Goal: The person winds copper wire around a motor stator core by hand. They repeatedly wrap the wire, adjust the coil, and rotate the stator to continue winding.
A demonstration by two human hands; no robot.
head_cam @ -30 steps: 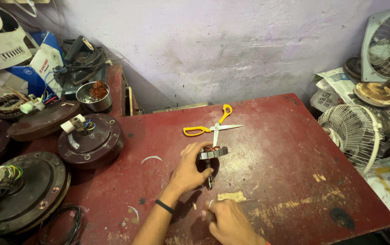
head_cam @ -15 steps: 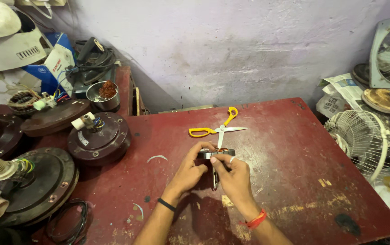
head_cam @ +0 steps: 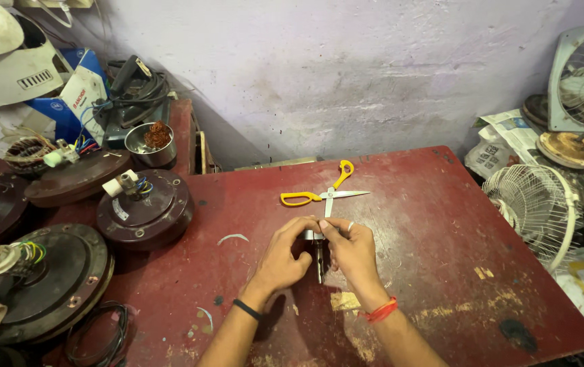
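My left hand (head_cam: pixel 285 257) and my right hand (head_cam: pixel 350 250) meet over the middle of a worn red table (head_cam: pixel 441 231). Together they hold a small metal part with a dark shaft (head_cam: pixel 319 257) that points down toward me; the fingers cover most of its top. Yellow-handled scissors (head_cam: pixel 324 194) lie spread open on the table just beyond my fingertips, not touched by either hand. A black band circles my left wrist and a red thread my right.
Brown ceiling-fan motor housings (head_cam: pixel 144 211) with wire stubs crowd the left side, and a steel bowl (head_cam: pixel 150 144) stands behind them. White fan guards (head_cam: pixel 533 204) and newspapers sit off the right edge. A bit of tape (head_cam: pixel 345 301) lies near my right wrist.
My right hand has come up from the near table edge and joined the left on the metal part. The camera view has shifted slightly.
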